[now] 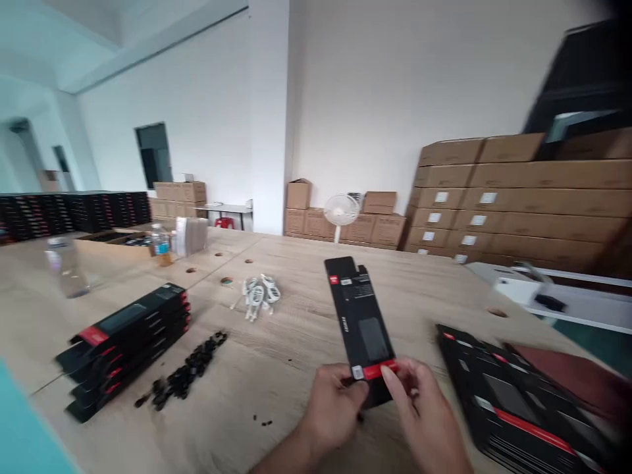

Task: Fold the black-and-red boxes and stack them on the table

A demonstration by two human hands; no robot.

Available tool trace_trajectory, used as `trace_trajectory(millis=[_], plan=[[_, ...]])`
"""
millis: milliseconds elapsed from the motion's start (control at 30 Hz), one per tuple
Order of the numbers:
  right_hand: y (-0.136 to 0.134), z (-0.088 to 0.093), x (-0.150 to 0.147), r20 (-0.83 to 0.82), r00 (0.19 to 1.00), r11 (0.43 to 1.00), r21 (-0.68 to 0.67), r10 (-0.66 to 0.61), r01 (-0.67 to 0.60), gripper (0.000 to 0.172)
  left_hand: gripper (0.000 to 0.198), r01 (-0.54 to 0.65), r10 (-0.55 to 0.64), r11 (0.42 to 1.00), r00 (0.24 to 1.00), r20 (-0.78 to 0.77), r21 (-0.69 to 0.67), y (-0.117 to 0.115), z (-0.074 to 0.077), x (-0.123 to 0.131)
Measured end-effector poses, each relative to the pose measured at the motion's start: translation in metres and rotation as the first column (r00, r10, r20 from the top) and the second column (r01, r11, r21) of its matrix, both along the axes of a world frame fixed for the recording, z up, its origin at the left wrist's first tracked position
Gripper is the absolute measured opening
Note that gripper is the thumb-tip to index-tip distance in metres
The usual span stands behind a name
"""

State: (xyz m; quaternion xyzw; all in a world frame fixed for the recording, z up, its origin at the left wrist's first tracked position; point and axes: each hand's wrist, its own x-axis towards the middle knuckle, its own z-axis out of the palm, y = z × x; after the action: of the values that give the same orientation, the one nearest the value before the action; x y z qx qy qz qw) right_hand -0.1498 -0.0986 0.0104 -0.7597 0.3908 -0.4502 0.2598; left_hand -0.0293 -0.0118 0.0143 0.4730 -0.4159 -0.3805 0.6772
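Note:
A slim black carton [363, 316] with a red band and a grey window is held up over the table, its far end tilted away and a flap standing out there. My left hand [333, 401] grips its lower left edge, thumb on the near end. On the lower right edge, my right hand [419, 395] pinches the carton near the red band. To the right lies a stack of flat black carton blanks [513, 401] with the same red bands. At left, several folded black cartons [133, 336] are piled up beside a row of small black pieces [190, 368].
Bundled white cables [259, 296] lie mid-table [301, 342]. Bottles [161, 245] and an open cardboard tray [116, 243] stand farther left. A white fan [340, 210] and stacked brown boxes [518, 204] are beyond the table. Round holes [226, 281] pierce the tabletop.

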Motion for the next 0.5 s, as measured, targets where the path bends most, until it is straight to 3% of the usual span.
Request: trace_trajectory(millis=[67, 100, 133, 167, 233, 300, 333, 400, 500], plan=[[0.006, 0.008, -0.004, 0.185, 0.982, 0.993, 0.121, -0.031, 0.008, 0.052, 0.017, 0.056, -0.057, 0.998, 0.998, 0.032, 0.031, 0.007, 0.003, -0.002], [0.011, 0.010, -0.006, 0.230, 0.970, 0.969, 0.213, 0.074, -0.124, 0.051, 0.017, 0.068, -0.069, 0.997, 0.995, 0.069, 0.024, 0.011, 0.004, -0.001], [0.016, 0.011, -0.007, 0.281, 0.943, 0.908, 0.323, 0.177, -0.267, 0.050, 0.017, 0.091, -0.093, 0.996, 0.991, 0.096, 0.019, 0.016, 0.006, 0.001], [0.023, 0.010, -0.007, 0.344, 0.905, 0.826, 0.412, 0.251, -0.385, 0.050, 0.025, 0.142, -0.143, 0.989, 0.989, 0.026, 0.035, 0.021, 0.007, 0.004], [0.036, 0.007, -0.005, 0.421, 0.831, 0.670, 0.501, 0.365, -0.548, 0.048, 0.041, 0.303, -0.246, 0.944, 0.909, -0.336, 0.127, 0.029, 0.010, 0.013], [0.046, 0.004, -0.003, 0.362, 0.783, 0.525, 0.591, 0.506, -0.612, 0.046, 0.053, 0.376, -0.258, 0.924, 0.735, -0.626, 0.060, 0.035, 0.013, 0.024], [0.051, 0.003, -0.002, 0.299, 0.778, 0.508, 0.620, 0.552, -0.598, 0.044, 0.056, 0.398, -0.251, 0.916, 0.669, -0.700, 0.052, 0.038, 0.015, 0.029], [0.056, 0.005, -0.002, 0.188, 0.825, 0.604, 0.598, 0.534, -0.527, 0.040, 0.056, 0.423, -0.226, 0.903, 0.621, -0.751, 0.078, 0.041, 0.016, 0.035], [0.055, 0.013, -0.005, 0.290, 0.902, 0.805, 0.419, 0.319, -0.419, 0.032, 0.053, 0.514, -0.226, 0.833, 0.656, -0.720, 0.206, 0.040, 0.010, 0.035]])
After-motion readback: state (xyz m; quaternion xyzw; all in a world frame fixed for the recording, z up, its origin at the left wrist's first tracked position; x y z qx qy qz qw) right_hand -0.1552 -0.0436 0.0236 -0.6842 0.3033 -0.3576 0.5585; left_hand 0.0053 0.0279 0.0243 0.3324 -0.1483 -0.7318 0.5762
